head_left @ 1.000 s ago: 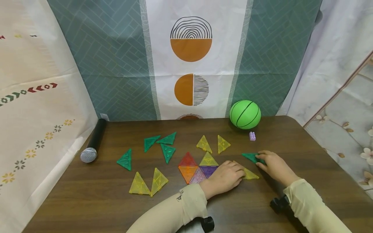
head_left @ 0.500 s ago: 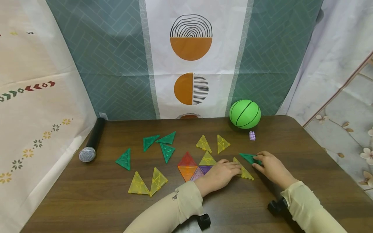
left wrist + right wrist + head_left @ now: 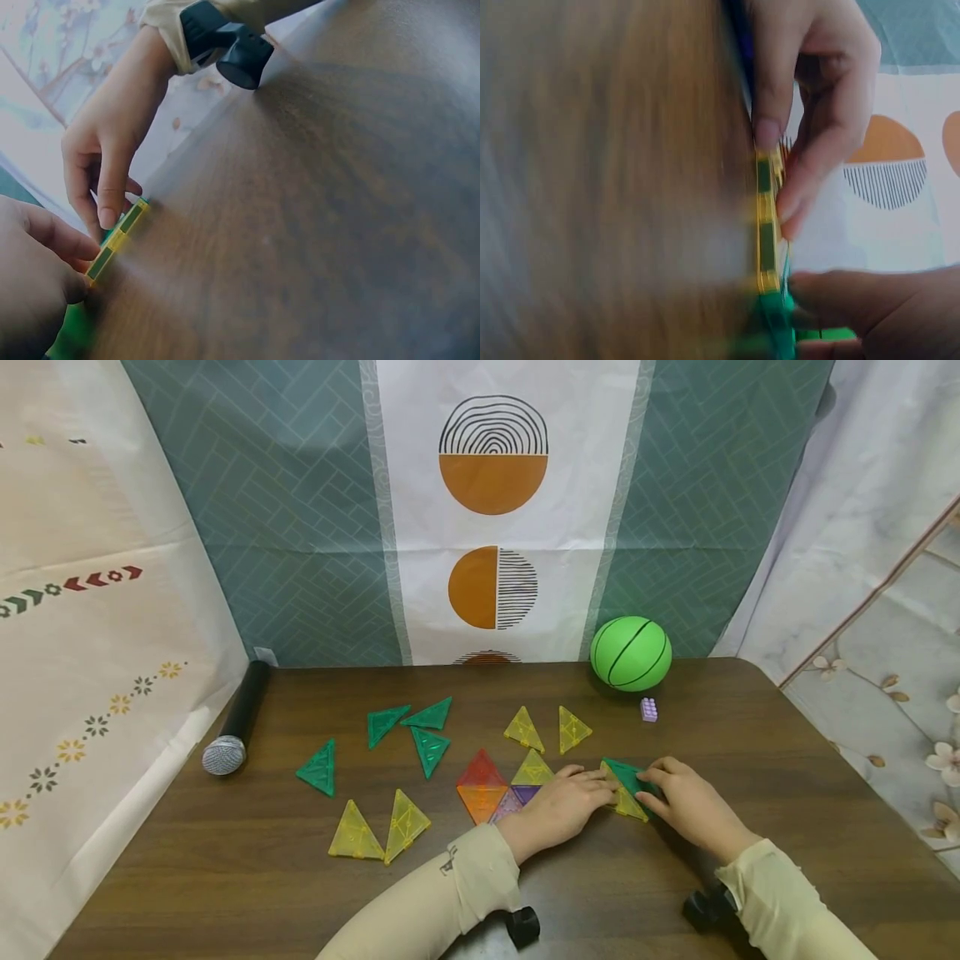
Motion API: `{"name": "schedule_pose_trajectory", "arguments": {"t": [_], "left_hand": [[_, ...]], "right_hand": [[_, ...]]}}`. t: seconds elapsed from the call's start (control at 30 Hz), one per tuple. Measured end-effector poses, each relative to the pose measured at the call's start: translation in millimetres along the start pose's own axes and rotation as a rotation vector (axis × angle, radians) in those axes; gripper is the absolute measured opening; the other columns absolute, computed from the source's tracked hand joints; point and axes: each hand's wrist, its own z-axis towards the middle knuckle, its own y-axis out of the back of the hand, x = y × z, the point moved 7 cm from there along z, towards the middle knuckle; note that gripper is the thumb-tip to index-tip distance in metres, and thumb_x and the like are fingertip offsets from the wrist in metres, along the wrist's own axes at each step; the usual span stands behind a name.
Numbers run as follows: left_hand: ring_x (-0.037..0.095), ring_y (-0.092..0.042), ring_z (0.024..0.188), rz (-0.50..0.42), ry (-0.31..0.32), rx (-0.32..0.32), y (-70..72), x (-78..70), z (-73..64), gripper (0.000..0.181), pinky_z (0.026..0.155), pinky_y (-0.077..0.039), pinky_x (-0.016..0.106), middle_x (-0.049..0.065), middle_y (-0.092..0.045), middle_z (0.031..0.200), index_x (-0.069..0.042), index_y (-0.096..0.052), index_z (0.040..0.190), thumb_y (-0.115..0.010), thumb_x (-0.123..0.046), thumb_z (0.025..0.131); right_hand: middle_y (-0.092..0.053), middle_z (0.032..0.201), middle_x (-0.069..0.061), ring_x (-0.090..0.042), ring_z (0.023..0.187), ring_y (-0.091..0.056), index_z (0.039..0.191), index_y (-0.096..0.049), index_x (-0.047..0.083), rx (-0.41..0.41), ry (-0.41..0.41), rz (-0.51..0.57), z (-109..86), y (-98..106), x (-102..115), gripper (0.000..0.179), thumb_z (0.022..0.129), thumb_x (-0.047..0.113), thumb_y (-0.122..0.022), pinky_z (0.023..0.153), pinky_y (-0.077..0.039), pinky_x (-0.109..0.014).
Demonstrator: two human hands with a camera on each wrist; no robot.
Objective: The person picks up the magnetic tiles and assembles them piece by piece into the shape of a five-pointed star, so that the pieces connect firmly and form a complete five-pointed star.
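My left hand holds a yellow translucent triangle tile flat on the table, its fingertips at the tile's left side. In the right wrist view, thumb and finger sit on that tile's edge. Opposite, my right hand pinches a green triangle tile, whose long edge lies along the yellow one. Left of the hands lies a joined group: a red tile, an orange tile, a yellow tile, a pinkish tile and a purple tile, the last two partly hidden by my left hand.
Loose green tiles lie at the left and back left. Two yellow tiles sit front left, two more yellow tiles farther back. A microphone lies at the left edge; a green ball and lilac brick stand back right.
My right hand has brought the green tile leftward and turned it against the yellow tile. My left hand has shifted slightly left with the yellow tile.
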Motion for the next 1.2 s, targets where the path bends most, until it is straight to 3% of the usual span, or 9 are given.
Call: {"name": "schedule_pose_trajectory", "arguments": {"t": [0.33, 0.7, 0.87, 1.2], "left_hand": [[0.008, -0.051, 0.13, -0.019, -0.008, -0.041, 3.6, -1.7, 2.3, 0.028, 0.108, -0.04, 0.028, -0.012, -0.058, 0.136, -0.027, -0.065, 0.12, -0.049, -0.016, 0.1], [0.014, -0.053, 0.127, -0.043, 0.048, -0.029, 16.7, 5.5, 0.2, 0.025, 0.108, -0.04, 0.03, -0.005, -0.06, 0.133, -0.025, -0.066, 0.118, -0.06, -0.033, 0.095], [0.018, -0.052, 0.127, -0.073, 0.091, -0.028, 26.2, 19.2, -6.1, 0.031, 0.108, -0.04, 0.033, 0.001, -0.057, 0.137, -0.022, -0.064, 0.122, -0.062, -0.034, 0.094], [0.022, -0.052, 0.128, -0.155, 0.205, -0.111, 45.6, 63.1, -18.8, 0.038, 0.11, -0.039, 0.039, 0.007, -0.057, 0.135, -0.02, -0.062, 0.126, -0.067, -0.034, 0.09]], "right_hand": [[-0.063, 0.102, -0.016, -0.03, 0.091, -0.063, 0.106, -0.069, -0.006, 0.0, 0.004, -0.003, -1.1, 2, 0, 0.033, 0.084, 0.019, -0.072, 0.079, -0.055, -0.045], [-0.065, 0.108, -0.015, -0.031, 0.098, -0.065, 0.109, -0.069, 0.0, 0.177, -0.019, 0.04, 9.6, 6, -8, 0.035, 0.086, 0.026, -0.07, 0.084, -0.054, -0.048], [-0.065, 0.11, -0.015, -0.032, 0.1, -0.065, 0.112, -0.068, 0.001, 0.192, -0.019, 0.051, 15.9, 12, -6, 0.035, 0.088, 0.026, -0.069, 0.086, -0.052, -0.05], [-0.065, 0.115, -0.016, -0.036, 0.108, -0.061, 0.116, -0.067, 0.002, 0.114, -0.006, 0.097, 34.4, 23, 1, 0.034, 0.089, 0.024, -0.067, 0.093, -0.049, -0.053]]}}
